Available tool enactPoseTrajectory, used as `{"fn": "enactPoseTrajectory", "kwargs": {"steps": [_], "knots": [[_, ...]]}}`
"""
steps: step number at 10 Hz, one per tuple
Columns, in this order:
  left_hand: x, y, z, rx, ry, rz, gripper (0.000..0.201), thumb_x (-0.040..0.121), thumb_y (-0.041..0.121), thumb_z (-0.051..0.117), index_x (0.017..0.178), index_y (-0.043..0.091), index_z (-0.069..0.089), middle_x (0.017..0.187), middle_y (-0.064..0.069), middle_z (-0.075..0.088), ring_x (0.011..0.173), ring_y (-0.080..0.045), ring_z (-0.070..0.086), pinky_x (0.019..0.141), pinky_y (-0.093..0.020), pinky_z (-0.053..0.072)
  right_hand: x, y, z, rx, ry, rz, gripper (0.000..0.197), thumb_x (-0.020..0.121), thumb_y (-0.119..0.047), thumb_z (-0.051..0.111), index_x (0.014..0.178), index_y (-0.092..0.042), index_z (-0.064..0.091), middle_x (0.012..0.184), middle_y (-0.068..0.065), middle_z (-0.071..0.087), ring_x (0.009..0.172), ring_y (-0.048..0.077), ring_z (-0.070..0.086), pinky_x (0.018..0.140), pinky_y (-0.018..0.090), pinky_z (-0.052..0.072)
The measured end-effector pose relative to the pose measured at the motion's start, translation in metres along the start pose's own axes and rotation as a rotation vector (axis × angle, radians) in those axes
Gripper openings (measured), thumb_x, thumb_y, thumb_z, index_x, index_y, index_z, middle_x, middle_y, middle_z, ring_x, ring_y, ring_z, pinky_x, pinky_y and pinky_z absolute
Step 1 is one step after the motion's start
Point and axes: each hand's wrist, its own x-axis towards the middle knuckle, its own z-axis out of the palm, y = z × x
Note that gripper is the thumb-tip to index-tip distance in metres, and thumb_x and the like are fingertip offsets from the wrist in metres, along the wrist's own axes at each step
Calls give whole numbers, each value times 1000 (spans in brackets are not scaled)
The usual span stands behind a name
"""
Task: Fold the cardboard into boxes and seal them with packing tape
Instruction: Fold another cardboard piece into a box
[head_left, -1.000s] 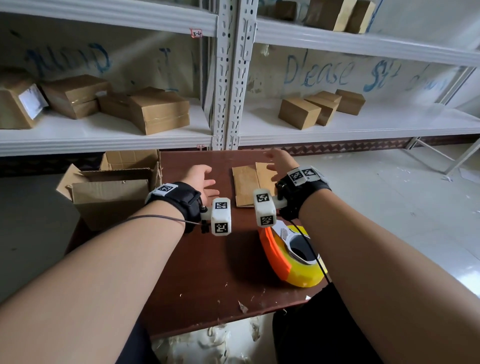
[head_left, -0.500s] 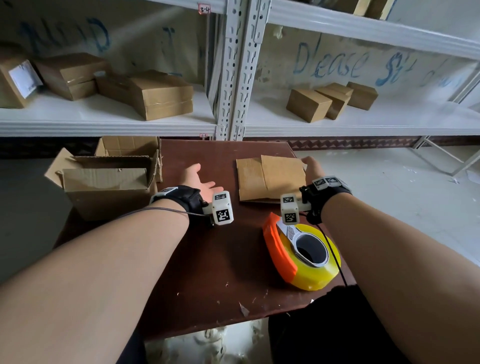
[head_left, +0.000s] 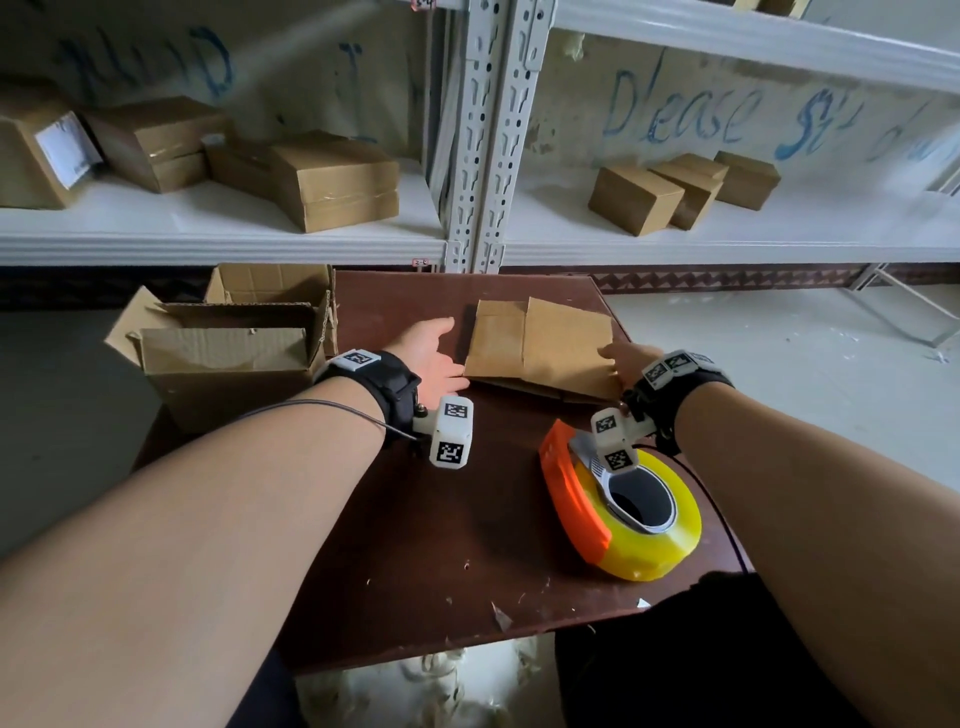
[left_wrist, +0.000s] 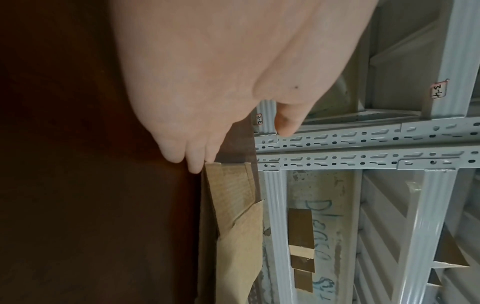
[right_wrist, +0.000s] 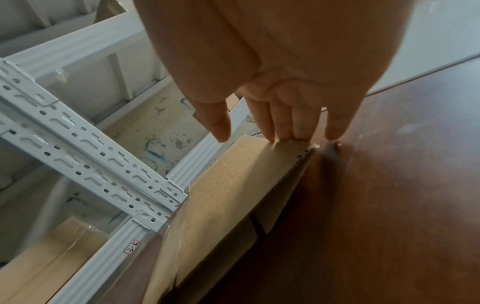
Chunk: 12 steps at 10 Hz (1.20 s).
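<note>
A flattened cardboard box blank (head_left: 540, 348) lies on the brown table (head_left: 415, 545), its near edge slightly raised. My left hand (head_left: 441, 358) lies with straight fingers at the blank's left edge; its fingertips (left_wrist: 194, 166) touch the corner of the cardboard (left_wrist: 233, 205). My right hand (head_left: 618, 358) is at the near right corner; its straight fingertips (right_wrist: 285, 133) rest on the edge of the cardboard (right_wrist: 228, 185), with the thumb above the sheet. An orange and yellow tape dispenser (head_left: 623, 509) sits near my right wrist, untouched.
An open, unsealed cardboard box (head_left: 228, 358) stands at the table's left side, with another one (head_left: 270, 286) behind it. White metal shelving (head_left: 483, 156) behind the table holds several closed boxes (head_left: 332, 182). Paper scraps lie along the table's front edge (head_left: 498, 613).
My right hand slid from the far top of the cardboard to its near right corner. My left hand moved right, up to the cardboard's left edge. The head view shifted.
</note>
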Motion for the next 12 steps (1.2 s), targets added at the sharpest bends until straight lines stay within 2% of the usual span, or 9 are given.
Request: {"fn": "enactPoseTrajectory", "kwargs": {"steps": [1, 2, 3, 4, 6, 8, 9, 10, 12], "knots": [[-1, -2, 1, 42, 7, 0, 82, 106, 50, 38, 162, 0, 4, 168, -16, 22, 156, -29, 24, 124, -45, 18, -15, 2, -11, -178, 44, -57, 45, 98, -37, 68, 133, -10, 63, 113, 7, 65, 98, 26, 64, 78, 29, 56], [-5, 0, -2, 82, 50, -1, 78, 106, 46, 41, 162, 0, 11, 167, -19, 26, 154, -34, 27, 122, -47, 24, -34, 1, -15, -249, -10, -116, 47, 103, -19, 62, 147, -7, 50, 132, 13, 56, 93, 21, 54, 55, 14, 44], [-13, 9, -8, 65, 125, 41, 70, 106, 43, 46, 159, 1, 27, 156, -22, 41, 143, -39, 43, 113, -50, 36, -35, -5, -11, -618, 11, -198, 45, 102, -48, 53, 136, -18, 53, 112, 10, 67, 94, 27, 64, 79, 33, 50], [-22, 18, -14, -2, 178, 126, 58, 106, 36, 47, 151, 1, 37, 135, -21, 57, 98, -33, 62, 78, -43, 49, 19, -5, -8, -691, 19, -234, 53, 96, -62, 45, 125, -21, 62, 94, 3, 67, 84, 24, 65, 85, 40, 53], [-55, 35, -13, -114, 182, 243, 43, 106, 33, 46, 137, 4, 51, 101, -12, 63, 107, -30, 62, 113, -46, 37, -43, -37, 1, -318, -106, -265, 38, 104, -25, 58, 141, -14, 58, 133, -3, 59, 124, 29, 60, 81, 28, 51], [-104, 50, -4, -225, 217, 389, 39, 91, 24, 65, 129, 15, 62, 121, -13, 72, 108, -33, 69, 85, -48, 58, -116, -83, 2, -74, -46, -355, 25, 107, -20, 49, 126, -12, 63, 129, 13, 65, 114, 33, 65, 99, 37, 52], [-134, 51, -8, -238, 240, 452, 43, 88, 20, 68, 130, 11, 64, 125, -17, 69, 113, -35, 68, 78, -51, 61, -141, -79, -1, 295, -119, -345, 43, 95, -14, 61, 137, -4, 61, 139, 15, 64, 123, 32, 66, 95, 42, 60], [-160, 37, -20, -265, 227, 479, 49, 88, 20, 68, 135, 8, 62, 135, -18, 65, 116, -35, 67, 78, -49, 61, -196, -78, -1, 27, -39, -451, 38, 91, -16, 69, 128, -9, 64, 129, 13, 66, 114, 35, 66, 85, 30, 53], [-206, -9, -42, -300, 247, 528, 56, 84, 26, 72, 136, 10, 60, 131, -19, 66, 115, -36, 67, 75, -46, 62, -248, -54, 7, 423, -231, -360, 10, 78, -11, 58, 87, -11, 60, 96, 18, 59, 85, 32, 60, 77, 47, 59]]}}
